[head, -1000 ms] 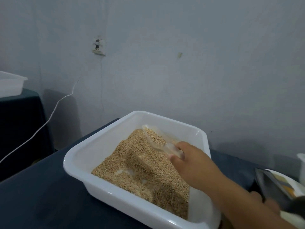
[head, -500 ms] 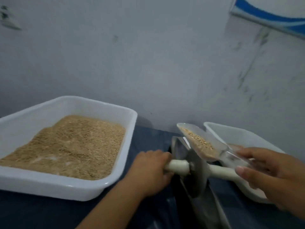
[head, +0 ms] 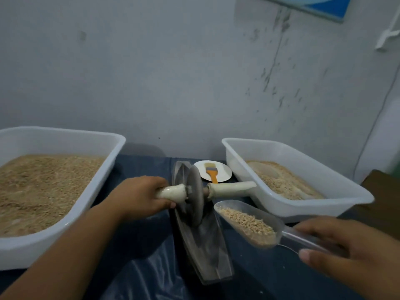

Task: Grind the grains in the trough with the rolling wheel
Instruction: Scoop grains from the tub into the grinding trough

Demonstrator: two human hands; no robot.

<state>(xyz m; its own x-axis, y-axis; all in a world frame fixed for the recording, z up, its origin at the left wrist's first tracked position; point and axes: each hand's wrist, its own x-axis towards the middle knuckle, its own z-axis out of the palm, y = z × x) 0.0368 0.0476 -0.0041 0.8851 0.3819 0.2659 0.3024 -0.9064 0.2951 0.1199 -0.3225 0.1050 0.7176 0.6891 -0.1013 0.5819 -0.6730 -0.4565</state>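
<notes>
Since the preceding view, the clear scoop (head: pixel 246 224) of grains has dropped from above the rolling wheel (head: pixel 195 195) to just right of it, over the trough (head: pixel 203 245). The left hand (head: pixel 138 198) grips the wheel's left handle; the right hand (head: pixel 350 252) pinches the scoop's handle. A white tub (head: pixel 65 213) of grain stands left, a second tub (head: pixel 303 204) right. Behind lies a disc (head: pixel 218 169) bearing what appears to be a brush (head: pixel 211 173).
</notes>
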